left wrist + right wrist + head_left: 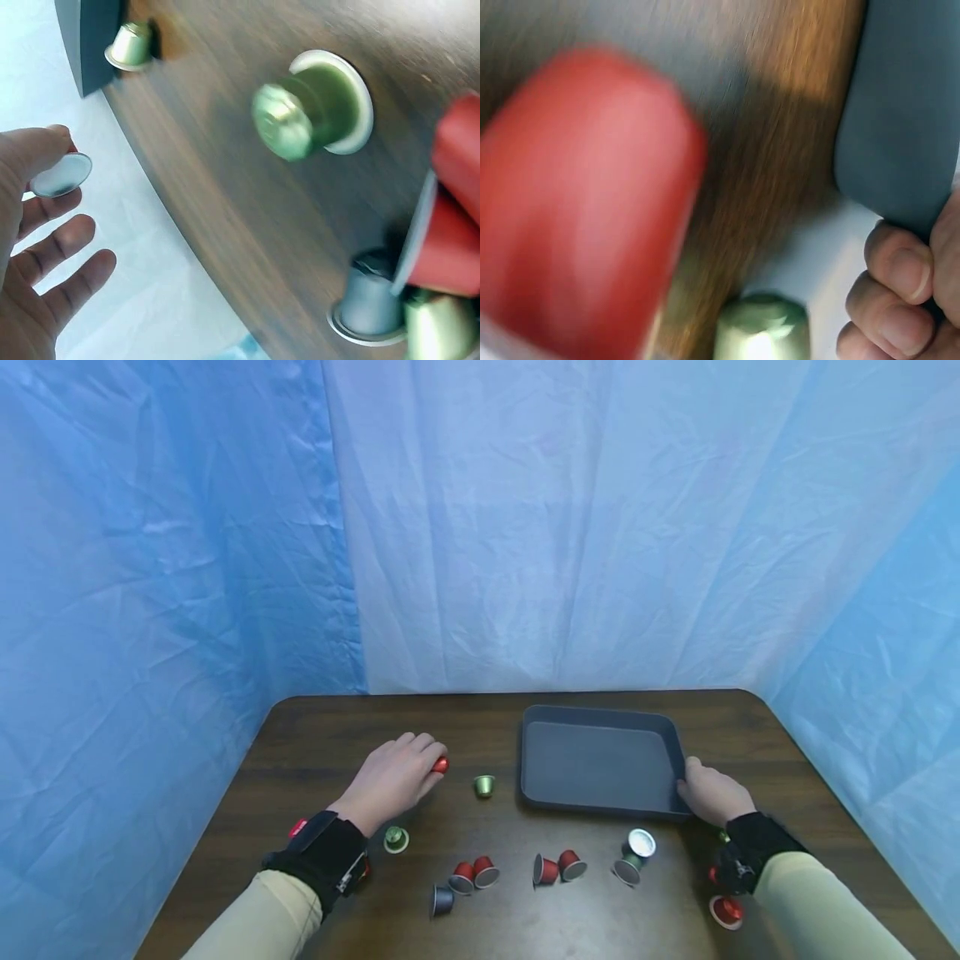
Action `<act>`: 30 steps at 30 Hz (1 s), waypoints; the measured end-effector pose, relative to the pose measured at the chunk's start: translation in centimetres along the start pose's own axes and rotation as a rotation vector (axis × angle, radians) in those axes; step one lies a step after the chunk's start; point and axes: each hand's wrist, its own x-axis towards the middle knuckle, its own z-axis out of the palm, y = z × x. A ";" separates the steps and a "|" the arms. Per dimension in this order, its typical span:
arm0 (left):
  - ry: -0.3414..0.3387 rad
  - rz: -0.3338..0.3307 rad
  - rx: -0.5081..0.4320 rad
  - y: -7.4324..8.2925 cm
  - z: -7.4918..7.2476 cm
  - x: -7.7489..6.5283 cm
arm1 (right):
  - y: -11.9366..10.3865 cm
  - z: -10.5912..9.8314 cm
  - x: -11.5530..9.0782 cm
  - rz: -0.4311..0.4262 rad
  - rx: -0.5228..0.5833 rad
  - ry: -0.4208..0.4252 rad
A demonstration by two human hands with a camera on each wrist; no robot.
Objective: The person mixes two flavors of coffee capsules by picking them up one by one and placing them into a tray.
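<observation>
While it's pinched, the capsule (441, 765) gleams red.

Our left grip (393, 777) is back-of-hand up, thumb (34, 154) pinching in against the nearest fingers, other fingers (79, 281) loose and fanned apart beside the pinch. Left forearm (258, 910) trails behind and outboard of that grip. Our right grip (715, 792), well apart to the right, is clamped: fingertips (904, 274) curled in, nails showing. Right forearm (817, 902) runs back and outboard of it. Both our forearms slant inward toward the grips.
</observation>
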 end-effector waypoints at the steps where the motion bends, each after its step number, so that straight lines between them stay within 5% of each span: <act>1: 0.007 0.008 -0.006 0.2 -0.1 0.2 | -0.2 0.1 0.0 -0.002 0.005 0.001; 15: 0.112 0.104 -0.136 2.4 0.4 1.7 | -3.0 1.5 0.0 -0.107 0.016 0.031; 30: 0.088 0.189 -0.141 4.4 2.1 3.5 | -4.8 2.8 -0.1 -0.156 0.063 0.034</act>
